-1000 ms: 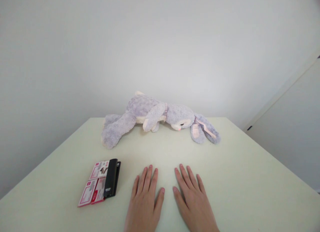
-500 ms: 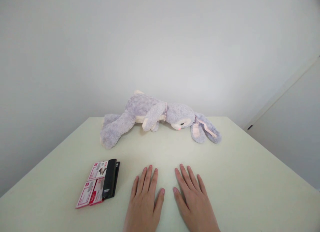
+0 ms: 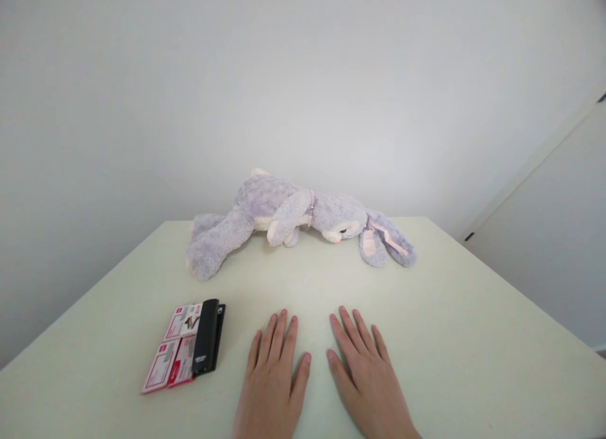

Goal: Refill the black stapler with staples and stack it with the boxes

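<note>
My left hand [image 3: 273, 381] lies palm down on the pale green table [image 3: 473, 338], fingers stretched out and holding nothing. Flat beside it, with a gap between the thumbs, rests my right hand [image 3: 367, 376], also with its fingers out and nothing in them. Left of my left hand is a black stapler [image 3: 205, 339], apart from my fingers. Against its left side lie several small red-and-white boxes [image 3: 163, 365] with print on them, packed close together.
Across the back of the table a plush rabbit [image 3: 265, 199] in lilac lies on its side, ears to the right and feet to the left. A plain pale wall [image 3: 303, 85] rises behind it. At the far right is a white panel [image 3: 549, 192].
The view has shifted very slightly, so everything sits a little further left and higher in the frame. Both hands, the stapler, the boxes and the rabbit keep their places on the table.
</note>
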Demonstrator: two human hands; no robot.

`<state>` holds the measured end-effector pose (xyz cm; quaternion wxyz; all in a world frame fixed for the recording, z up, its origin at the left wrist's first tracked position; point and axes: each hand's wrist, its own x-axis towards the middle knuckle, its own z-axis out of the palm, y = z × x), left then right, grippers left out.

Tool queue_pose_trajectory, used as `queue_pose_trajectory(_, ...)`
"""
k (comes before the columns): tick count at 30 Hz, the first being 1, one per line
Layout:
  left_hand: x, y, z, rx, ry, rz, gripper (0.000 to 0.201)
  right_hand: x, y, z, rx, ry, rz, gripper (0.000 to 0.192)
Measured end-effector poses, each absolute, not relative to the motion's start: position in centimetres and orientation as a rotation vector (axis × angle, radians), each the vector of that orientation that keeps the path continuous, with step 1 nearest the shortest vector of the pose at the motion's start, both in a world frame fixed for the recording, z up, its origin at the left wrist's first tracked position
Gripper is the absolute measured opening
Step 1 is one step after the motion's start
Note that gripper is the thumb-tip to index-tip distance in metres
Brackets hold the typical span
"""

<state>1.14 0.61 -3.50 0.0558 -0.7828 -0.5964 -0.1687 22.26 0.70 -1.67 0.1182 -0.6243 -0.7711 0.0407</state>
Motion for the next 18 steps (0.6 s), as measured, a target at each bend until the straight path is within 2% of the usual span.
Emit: queue_pose_trajectory(18,1.14,0.67,-3.55,-2.381,-1.815,-0.489,0.065,22.12,0.60,-1.60,-1.840,-2.268,0.112,0.060)
